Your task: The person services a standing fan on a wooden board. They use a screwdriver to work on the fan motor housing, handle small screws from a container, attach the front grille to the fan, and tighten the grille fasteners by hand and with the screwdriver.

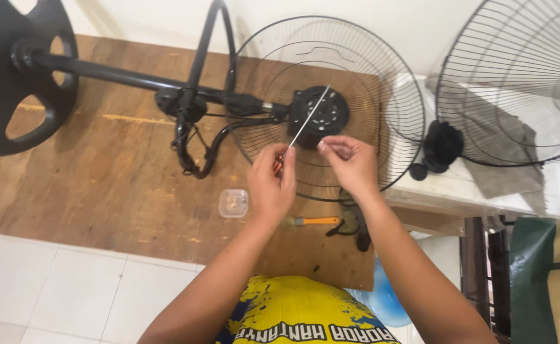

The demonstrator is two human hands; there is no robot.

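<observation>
- Wooden surface (pixel 121 191), brown and scuffed, filling most of the view from above, white floor tiles at its near edge.
- Black pedestal fan lying flat across the surface: round base (pixel 12 76) at far left, long pole (pixel 121 75) running right to the motor housing (pixel 318 114).
- Rear wire guard (pixel 382 83) already fitted around the motor housing; no blade and no front guard mounted, so judged partly assembled or partly stripped, with much left open.
- Second wire guard (pixel 516 83) resting apart at far right, on a pale ledge.
- Left hand (pixel 272 185) clenched around an orange screwdriver handle, its long thin shaft (pixel 308 118) angled up toward the motor housing.
- Right hand (pixel 350 162) just beside, fingers (pixel 326 146) pinched together near the shaft; too small to tell whether pinching a screw.
- Small clear plastic tub (pixel 233 202) near the left wrist, apparently holding small parts.
- Orange-handled brush (pixel 312 221) lying below the hands.
</observation>
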